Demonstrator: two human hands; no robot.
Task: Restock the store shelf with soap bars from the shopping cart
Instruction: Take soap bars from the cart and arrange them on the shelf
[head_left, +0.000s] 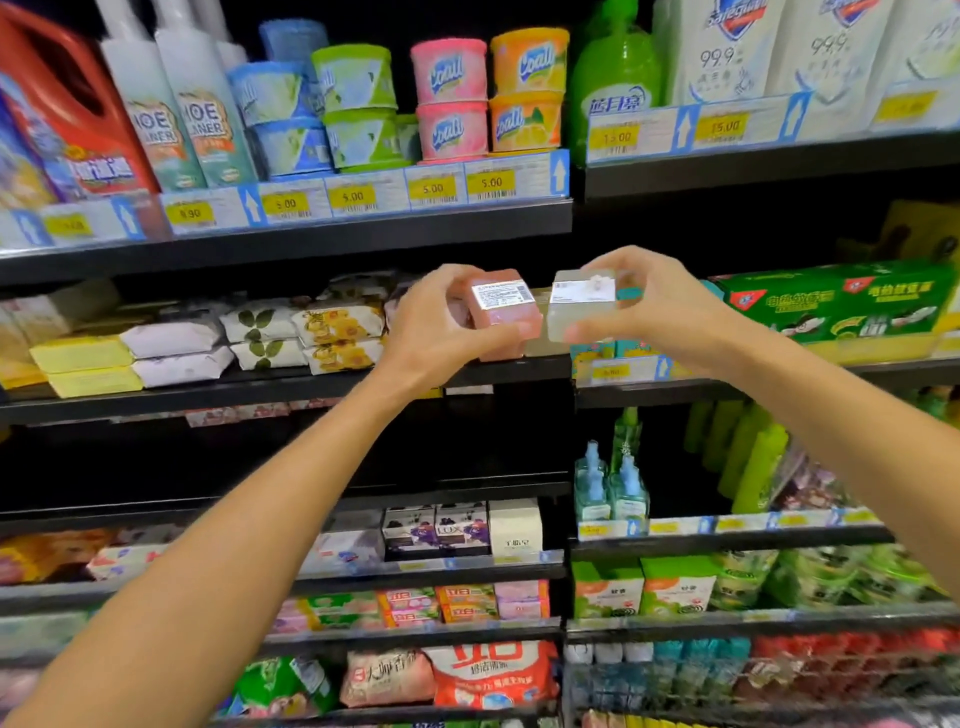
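My left hand grips a pink soap bar with a white barcode label on top. Right beside it, my right hand holds a pale, translucent soap bar, also labelled. Both bars are held side by side, almost touching, just above the front edge of the second shelf at its right end. To the left on that shelf lie stacked wrapped soap bars in yellow, white and flower-print wrappers. The shopping cart is out of view.
The top shelf holds detergent bottles and round air freshener tubs behind price tags. A green box sits right of my right hand. Lower shelves carry boxed soaps, pump bottles and bagged goods.
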